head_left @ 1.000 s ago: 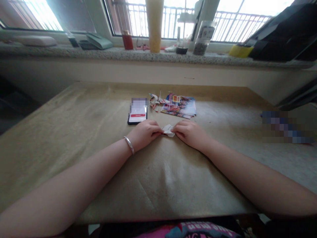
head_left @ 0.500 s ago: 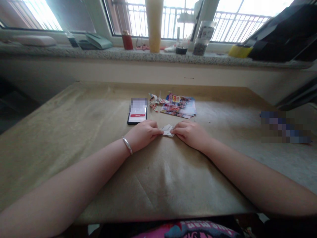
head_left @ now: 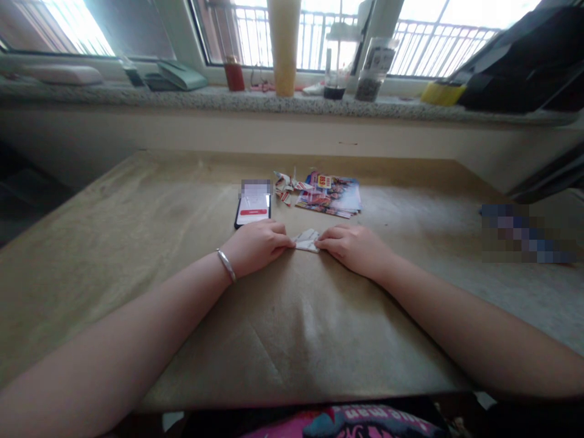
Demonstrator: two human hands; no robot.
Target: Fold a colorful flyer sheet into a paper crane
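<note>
A small piece of folded white paper [head_left: 307, 241] lies low over the table between my two hands. My left hand [head_left: 261, 243], with a silver bangle at its wrist, pinches the paper's left end between thumb and fingers. At the right end, my right hand [head_left: 350, 246] has its fingertips closed on the paper's edge. Just beyond my left hand is a phone [head_left: 253, 207] with a lit screen, its lower edge partly covered by the hand.
Folded paper pieces [head_left: 286, 185] lie beside a stack of colourful leaflets [head_left: 332, 196] past my hands. A blurred-out item [head_left: 524, 234] rests on the table [head_left: 137, 243] at far right. Bottles and other things stand on the stone windowsill [head_left: 182, 100].
My left hand has shifted slightly left, and more of the folded paper shows between my hands. The right hand has barely moved.
</note>
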